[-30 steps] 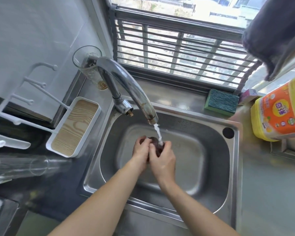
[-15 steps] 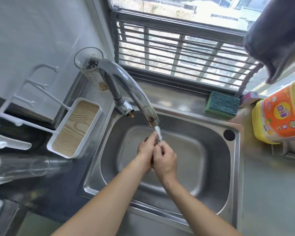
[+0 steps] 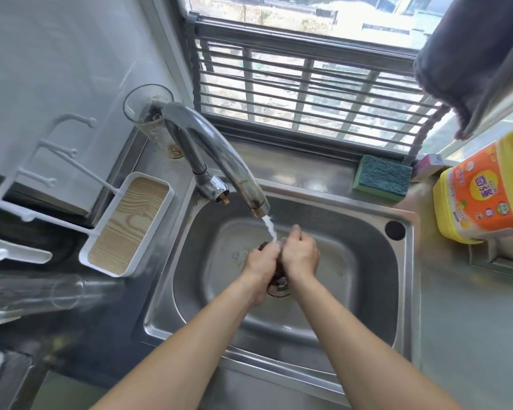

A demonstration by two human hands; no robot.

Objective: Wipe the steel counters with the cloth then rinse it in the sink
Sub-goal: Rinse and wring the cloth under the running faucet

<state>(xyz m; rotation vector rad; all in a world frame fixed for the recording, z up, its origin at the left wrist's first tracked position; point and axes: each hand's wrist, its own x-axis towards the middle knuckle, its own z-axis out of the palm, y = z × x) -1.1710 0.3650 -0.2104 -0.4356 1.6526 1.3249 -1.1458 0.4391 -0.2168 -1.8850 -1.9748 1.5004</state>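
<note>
rinsing under way, by the look of it. both hands down in the sink (image 3: 367, 291), pressed together around a dark wad, presumably the cloth (image 3: 265, 247), of which only a sliver shows at 12 o'clock of the left hand (image 3: 259, 263) and a dark strip between the palms. left hand curled round it from 9 o'clock, right hand (image 3: 301, 255) curled in from 3 o'clock, knuckles up. equally near, neither leading. no long axis to read on the cloth; too bunched and hidden. water stream (image 3: 270, 229) dropping from the faucet (image 3: 219, 155) spout at 12 o'clock, landing right where the hands meet. drain (image 3: 279, 287) showing just below the hands at 6 o'clock. next move probably squeezing or turning the wad under the stream. spout low overhead, the one thing to knock on lifting. off to the side: green sponge (image 3: 382, 177) at 2 o'clock on the ledge, yellow detergent bottle (image 3: 483, 193) at 3 o'clock, white tray (image 3: 129, 226) at 9 o'clock, glass (image 3: 148, 113) at 11 o'clock behind the faucet.
</note>
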